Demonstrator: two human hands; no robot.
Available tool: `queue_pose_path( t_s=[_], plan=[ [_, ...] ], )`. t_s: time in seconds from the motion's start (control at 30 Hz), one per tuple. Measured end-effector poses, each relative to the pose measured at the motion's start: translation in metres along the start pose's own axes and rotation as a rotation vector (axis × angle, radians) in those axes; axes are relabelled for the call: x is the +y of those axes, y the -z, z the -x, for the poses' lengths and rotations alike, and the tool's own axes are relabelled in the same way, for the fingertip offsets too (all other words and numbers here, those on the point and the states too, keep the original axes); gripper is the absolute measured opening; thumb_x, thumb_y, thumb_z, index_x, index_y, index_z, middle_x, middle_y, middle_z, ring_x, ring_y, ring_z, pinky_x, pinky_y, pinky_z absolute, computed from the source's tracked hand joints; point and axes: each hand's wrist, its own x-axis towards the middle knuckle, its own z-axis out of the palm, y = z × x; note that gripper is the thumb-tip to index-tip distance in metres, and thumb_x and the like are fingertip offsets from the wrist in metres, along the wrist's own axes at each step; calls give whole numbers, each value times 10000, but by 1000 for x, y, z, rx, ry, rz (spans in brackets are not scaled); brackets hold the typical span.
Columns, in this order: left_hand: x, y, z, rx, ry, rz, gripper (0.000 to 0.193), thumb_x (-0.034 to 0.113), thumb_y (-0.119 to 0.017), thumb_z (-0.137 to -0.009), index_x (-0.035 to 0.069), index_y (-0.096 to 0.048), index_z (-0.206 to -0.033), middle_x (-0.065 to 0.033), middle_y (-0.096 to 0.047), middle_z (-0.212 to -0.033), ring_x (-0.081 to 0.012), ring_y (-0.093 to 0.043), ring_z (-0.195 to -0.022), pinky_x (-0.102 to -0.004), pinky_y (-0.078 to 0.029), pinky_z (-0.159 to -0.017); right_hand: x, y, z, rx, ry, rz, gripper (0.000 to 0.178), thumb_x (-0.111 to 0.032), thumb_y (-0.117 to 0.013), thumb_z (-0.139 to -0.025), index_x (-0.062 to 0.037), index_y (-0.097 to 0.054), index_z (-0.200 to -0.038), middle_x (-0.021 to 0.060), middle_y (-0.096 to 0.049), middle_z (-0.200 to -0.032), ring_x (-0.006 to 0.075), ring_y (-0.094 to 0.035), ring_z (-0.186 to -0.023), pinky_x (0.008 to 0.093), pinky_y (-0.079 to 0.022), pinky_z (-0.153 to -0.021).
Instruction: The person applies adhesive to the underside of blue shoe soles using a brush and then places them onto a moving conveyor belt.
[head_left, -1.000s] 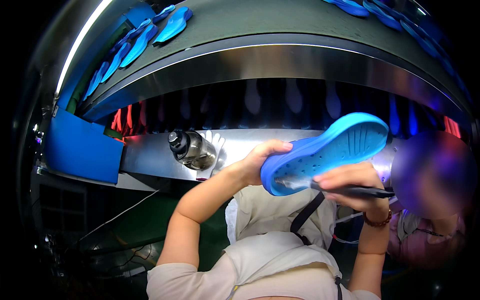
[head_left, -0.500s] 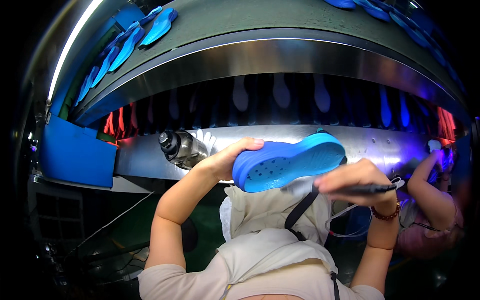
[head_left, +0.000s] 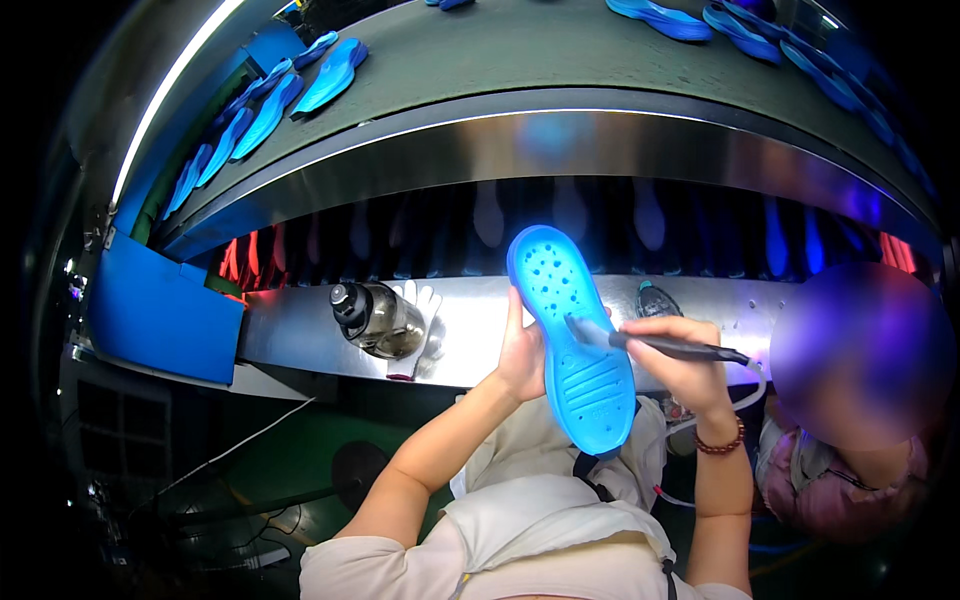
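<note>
On the bench (head_left: 466, 342), a bottle (head_left: 388, 322) and a glove (head_left: 431, 303) are sited left of the sole (head_left: 570, 357); behind the bench, further soles (head_left: 332, 78) are laid on a belt (head_left: 480, 70).

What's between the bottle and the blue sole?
In the head view, a white glove, a stretch of metal ledge, then the left hand holding the sole.

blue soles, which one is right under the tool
The sole in the left hand, with the tool in the right hand over its middle; the soles on the dark belt lie apart from both hands.
</note>
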Motion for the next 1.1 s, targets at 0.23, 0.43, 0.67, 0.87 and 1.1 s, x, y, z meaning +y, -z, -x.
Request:
queue_pose_path(
  t_s=[0.23,0.43,0.67,0.87,1.1],
  plan=[
    [18,11,2,151,-188,20,870,740,-157,-806,70,-373,-1317,-188,-483,-1238,-333,-480,-1148,-500,-382,-975,-22,-18,31,-337,559,426,133,-32,-665,-651,-40,-637,-780,101,-655,-785,248,-648,-718,314,-528,-668],
    [5,-14,-11,71,-179,86,878,741,-182,-802,59,-336,-1334,-210,-477,-1234,-351,-490,-1126,-505,-396,-961,-14,-10,-6,1,359,157,164,-23,-688,-707,2,-660,-867,144,-668,-811,241,-663,-738,292,-521,-685],
    [23,-23,-3,61,-341,40,884,749,-230,-789,77,-305,-1358,-214,-433,-1294,-344,-441,-1184,-509,-364,-987,-18,-1,10,-123,255,-144,202,-28,-699,-713,-15,-656,-911,147,-668,-847,252,-662,-789,312,-515,-756],
    [35,-32,-4,92,-366,-30,887,749,-228,-788,46,-352,-1313,-215,-475,-1249,-334,-497,-1122,-487,-413,-949,-23,-1,10,-435,559,42,235,-43,-696,-720,-12,-650,-948,117,-670,-913,229,-656,-853,333,-507,-783],
    [40,-40,-12,74,-418,-116,847,741,-265,-795,74,-373,-1305,-215,-493,-1225,-373,-491,-1112,-528,-392,-950,-13,7,18,-303,546,114,223,-23,-701,-720,0,-656,-937,150,-664,-933,252,-651,-873,327,-515,-784]
  ],
)
